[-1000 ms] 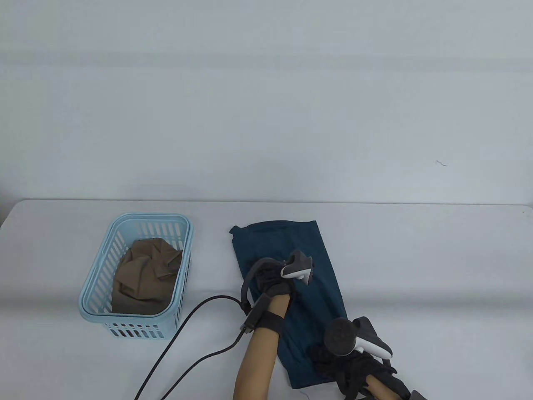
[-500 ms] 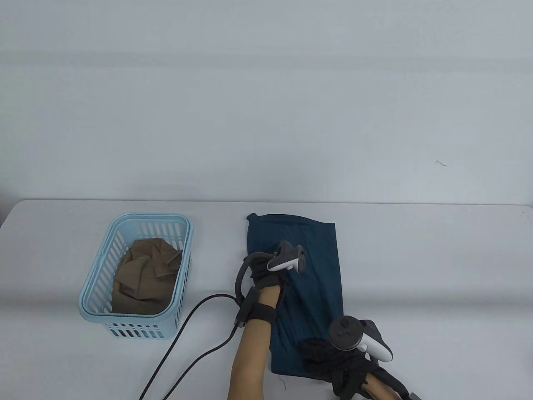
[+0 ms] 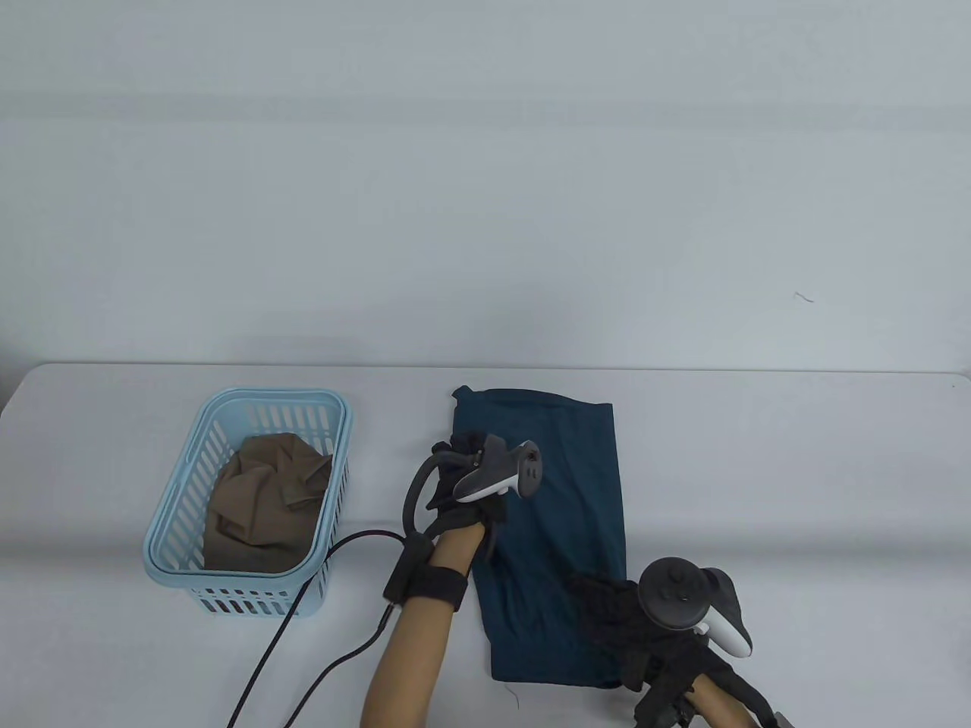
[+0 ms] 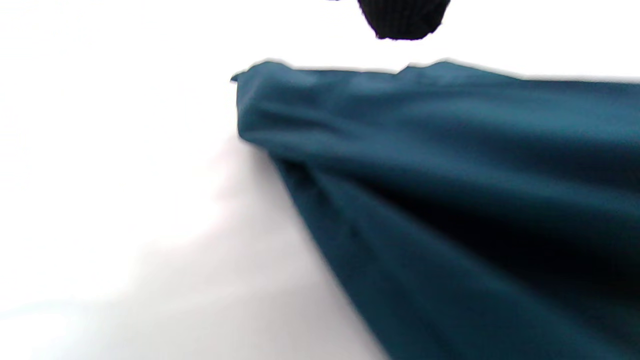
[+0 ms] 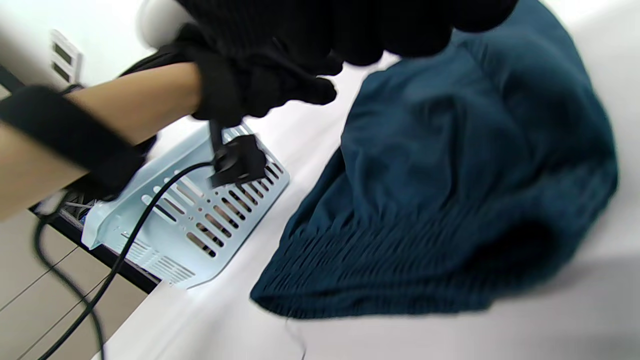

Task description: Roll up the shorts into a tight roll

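Note:
The dark teal shorts (image 3: 561,485), folded into a long strip, lie on the white table running from far to near. My left hand (image 3: 457,464) is at the strip's left edge near its far end. In the left wrist view one fingertip (image 4: 402,20) hangs above the fabric (image 4: 450,200) and grips nothing. My right hand (image 3: 607,607) is on the near right part of the shorts. The right wrist view has its fingers (image 5: 350,25) curled over the cloth (image 5: 450,175), which bulges up off the table by the ribbed waistband.
A light blue slotted basket (image 3: 273,394) stands at the left and holds a crumpled brown garment (image 3: 258,500). A black cable (image 3: 318,607) runs from my left wrist across the table's near left. The table's far edge lies just beyond the shorts.
The shorts have swung round from a slant to nearly straight, and their near end has shifted left. My left hand moved left to the strip's edge. My right hand moved right and slightly farther in.

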The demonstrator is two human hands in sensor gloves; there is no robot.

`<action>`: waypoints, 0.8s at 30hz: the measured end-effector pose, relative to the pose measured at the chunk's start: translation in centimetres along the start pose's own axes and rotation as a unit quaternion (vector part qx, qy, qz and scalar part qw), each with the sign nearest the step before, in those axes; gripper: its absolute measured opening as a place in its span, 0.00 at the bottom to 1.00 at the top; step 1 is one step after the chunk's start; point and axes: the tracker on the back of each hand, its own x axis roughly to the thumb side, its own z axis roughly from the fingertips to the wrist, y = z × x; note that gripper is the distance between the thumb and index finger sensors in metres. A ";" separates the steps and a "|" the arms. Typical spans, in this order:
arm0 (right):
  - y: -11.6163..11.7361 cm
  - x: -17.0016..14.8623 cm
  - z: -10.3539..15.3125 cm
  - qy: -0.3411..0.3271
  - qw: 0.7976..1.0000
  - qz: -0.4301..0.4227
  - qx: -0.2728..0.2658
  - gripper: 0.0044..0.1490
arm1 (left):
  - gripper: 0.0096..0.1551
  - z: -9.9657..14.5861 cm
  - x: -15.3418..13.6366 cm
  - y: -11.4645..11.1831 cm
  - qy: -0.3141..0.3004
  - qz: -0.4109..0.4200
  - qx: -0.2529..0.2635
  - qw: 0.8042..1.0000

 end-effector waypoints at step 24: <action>6.7 -0.6 -0.2 0.007 0.934 0.338 0.113 0.46 | 0.46 13.6 7.1 -10.0 -0.190 -0.092 -0.090 0.973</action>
